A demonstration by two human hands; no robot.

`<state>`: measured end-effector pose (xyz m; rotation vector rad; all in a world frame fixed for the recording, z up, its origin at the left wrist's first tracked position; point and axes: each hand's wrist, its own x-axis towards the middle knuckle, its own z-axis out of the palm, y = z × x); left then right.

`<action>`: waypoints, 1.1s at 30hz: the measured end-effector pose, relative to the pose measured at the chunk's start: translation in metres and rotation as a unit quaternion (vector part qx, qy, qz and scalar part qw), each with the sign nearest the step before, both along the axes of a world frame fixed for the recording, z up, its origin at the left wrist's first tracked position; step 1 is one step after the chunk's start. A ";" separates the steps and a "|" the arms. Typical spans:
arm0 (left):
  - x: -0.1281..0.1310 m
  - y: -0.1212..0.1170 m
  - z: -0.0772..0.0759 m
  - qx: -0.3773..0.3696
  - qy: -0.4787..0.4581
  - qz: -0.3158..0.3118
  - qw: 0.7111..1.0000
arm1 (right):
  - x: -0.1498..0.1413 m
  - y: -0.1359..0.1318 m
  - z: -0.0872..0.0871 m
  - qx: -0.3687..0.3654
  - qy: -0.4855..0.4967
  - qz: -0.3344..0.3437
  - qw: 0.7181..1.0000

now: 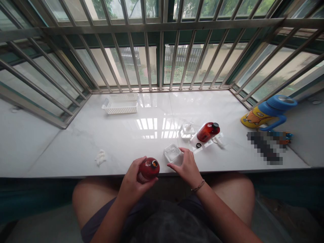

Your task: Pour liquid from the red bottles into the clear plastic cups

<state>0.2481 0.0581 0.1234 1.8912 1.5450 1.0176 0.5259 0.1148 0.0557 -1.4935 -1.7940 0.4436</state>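
The fingers of the left hand (131,183) are wrapped around a red bottle (149,171), which is held at the near edge of the tabletop (73,148); its mouth is without a cap. The fingers of the right hand (189,167) are parted, thumb and forefinger at the near right side of a clear jar (172,153) – whether they press on the glass, I cannot tell. The jar lies on the tabletop, just ahead of the right thumb, and it is this hand which is nearer to it. From the left fingers, the jar is to the right and a little forward. The bottle's long axis leans, so the mouth points upward and slightly to the right, towards the jar's side – but a gap is between them. Beyond the right hand are a black ring (198,145) and a second, capped bottle (208,132).
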 end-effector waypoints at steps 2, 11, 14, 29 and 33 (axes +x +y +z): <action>0.001 0.001 0.000 0.004 0.003 -0.005 1.000 | 0.002 -0.002 0.001 -0.004 0.012 -0.001 1.000; 0.004 0.003 -0.004 0.023 0.022 -0.009 0.999 | 0.011 0.030 0.012 -0.058 0.072 0.174 0.980; 0.005 0.001 -0.003 0.000 0.011 0.003 1.000 | 0.012 0.040 0.014 -0.051 0.073 0.187 0.978; 0.023 0.032 -0.020 0.066 -0.039 0.032 0.997 | -0.012 0.034 0.002 0.020 0.094 0.122 0.988; 0.030 0.041 -0.032 0.067 -0.090 0.019 0.993 | -0.011 0.035 0.001 0.023 0.091 0.123 0.988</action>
